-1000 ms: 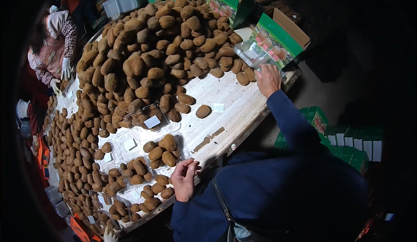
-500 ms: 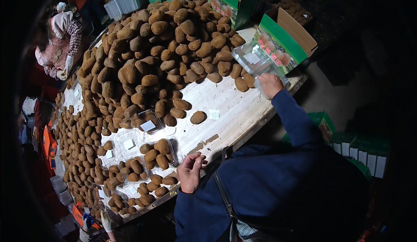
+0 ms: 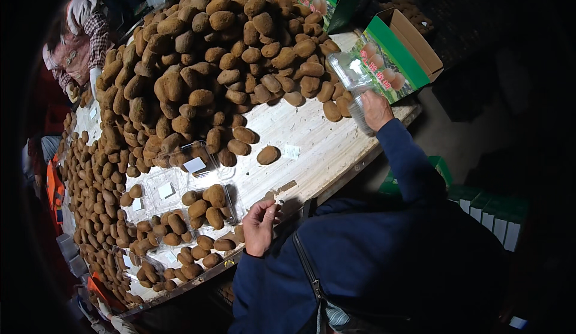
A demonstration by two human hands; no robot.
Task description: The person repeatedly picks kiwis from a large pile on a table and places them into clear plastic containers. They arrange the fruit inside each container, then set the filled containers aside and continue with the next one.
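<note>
My right hand (image 3: 376,111) grips a clear plastic clamshell box (image 3: 358,103) at the right edge of the table, in front of a green carton. The box is tilted and see-through, so its outline is hard to follow. My left hand (image 3: 260,227) hovers by the table's near edge, thumb and fingers pinched together; a tiny thing seems to show at the fingertips, too small to name. Beyond it lie a single kiwifruit (image 3: 268,155) and a small pale paper slip (image 3: 291,152). To its left, several kiwifruit (image 3: 215,196) sit in an open clear tray.
A great heap of kiwifruit (image 3: 204,64) covers the table (image 3: 312,130). Open green cartons (image 3: 396,55) stand at the far right. More clear boxes with white labels (image 3: 166,191) lie at left. Co-workers (image 3: 75,46) are at the left rim. Green boxes (image 3: 492,211) stand right of me.
The clamshell box in my right hand has tipped over toward a steeper angle, and its white label no longer shows. My left hand stays pinched. The whole view has shifted slightly.
</note>
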